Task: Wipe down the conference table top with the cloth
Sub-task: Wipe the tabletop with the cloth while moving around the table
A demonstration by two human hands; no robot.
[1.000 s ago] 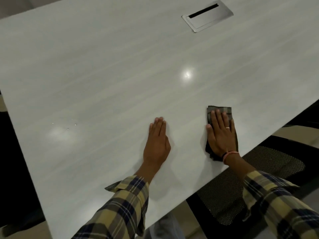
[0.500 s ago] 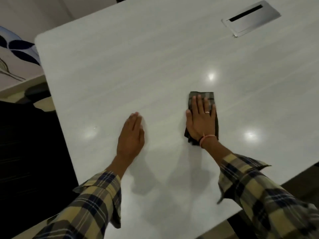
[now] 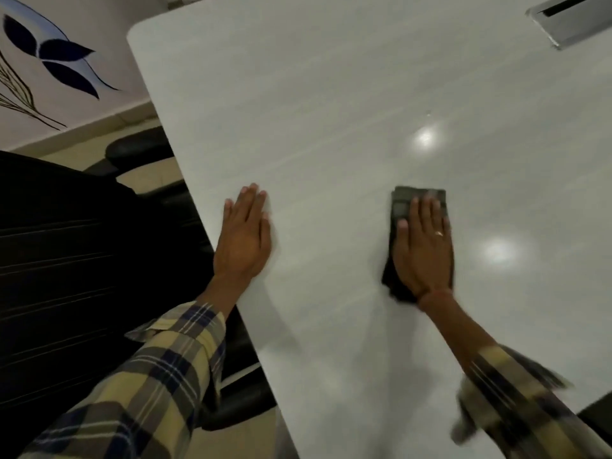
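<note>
The pale grey conference table top fills most of the head view. A dark folded cloth lies flat on it right of centre. My right hand presses palm-down on the cloth, covering most of it, fingers together and pointing away from me. My left hand rests flat on the bare table near its left edge, fingers extended, holding nothing.
A metal cable hatch is set into the table at the top right. A black chair stands against the table's left edge. A wall with a dark leaf pattern is at the upper left.
The view has swung left, so the table's left edge and corner now show. My right hand has slid the cloth leftward across the table, and my left hand has moved to the left edge.
</note>
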